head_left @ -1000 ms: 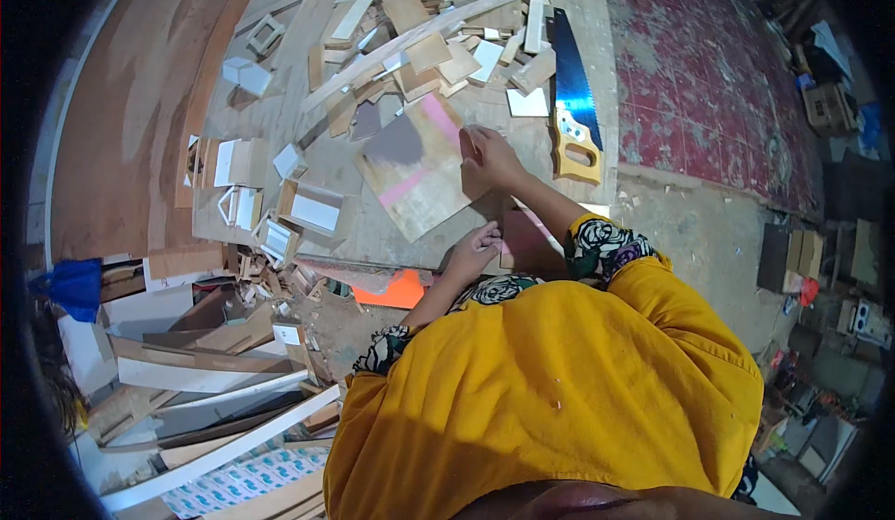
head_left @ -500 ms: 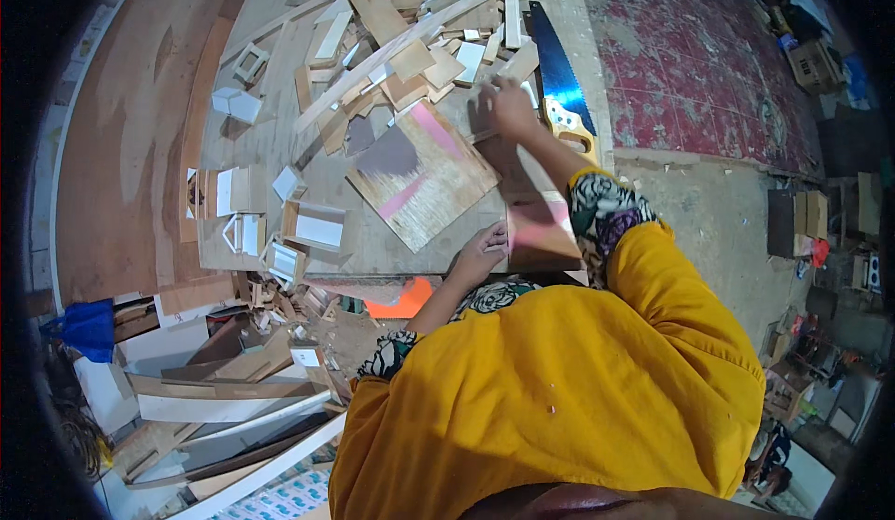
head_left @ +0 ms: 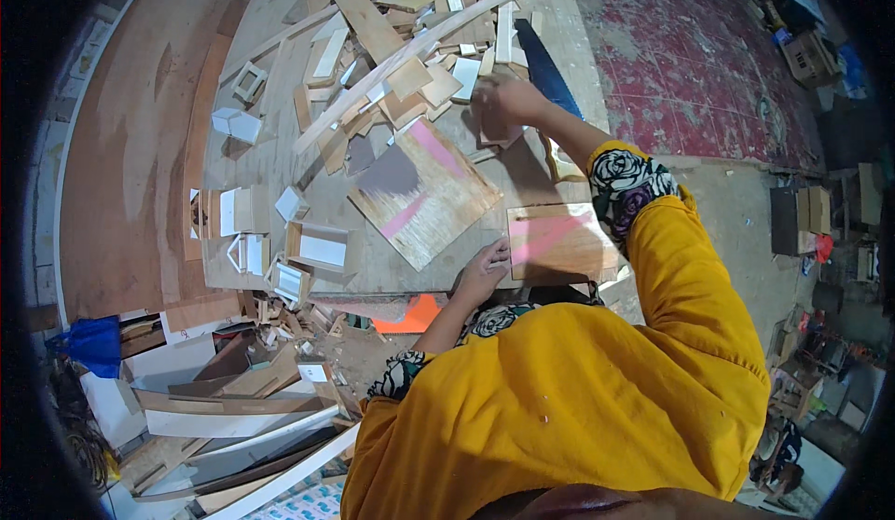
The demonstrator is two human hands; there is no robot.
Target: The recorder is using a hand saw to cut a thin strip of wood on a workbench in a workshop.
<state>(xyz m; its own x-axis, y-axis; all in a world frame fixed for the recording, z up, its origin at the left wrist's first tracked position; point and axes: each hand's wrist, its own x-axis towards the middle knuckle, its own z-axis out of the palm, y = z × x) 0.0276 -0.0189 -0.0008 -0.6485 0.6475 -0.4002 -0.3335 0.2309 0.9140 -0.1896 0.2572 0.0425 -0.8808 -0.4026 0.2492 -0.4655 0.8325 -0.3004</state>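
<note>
Beside the left edge of a small pink-striped wooden board [head_left: 564,240], my left hand [head_left: 487,266] rests on the worktable with its fingers extended against the edge. My right hand [head_left: 511,102] is farther out, near the heap of offcuts; its fingers are blurred and curled around what looks like a small brown piece of wood [head_left: 496,133]. A square plywood board [head_left: 447,198] with pink and grey patches lies left of centre. Partly hidden by my right forearm is a handsaw [head_left: 552,77] with a dark blade and a pale yellow handle.
Wood offcuts [head_left: 410,77] and long strips pile up at the table's far side. Small white-and-wood box pieces [head_left: 322,245] stand along the left. Scrap boards [head_left: 224,399] lie heaped below the table's left side. A large brown panel [head_left: 130,166] is at far left.
The small striped board now shows more fully, lying a little farther right. My right hand has curled, with a brown piece showing beneath it. My left hand has barely moved.
</note>
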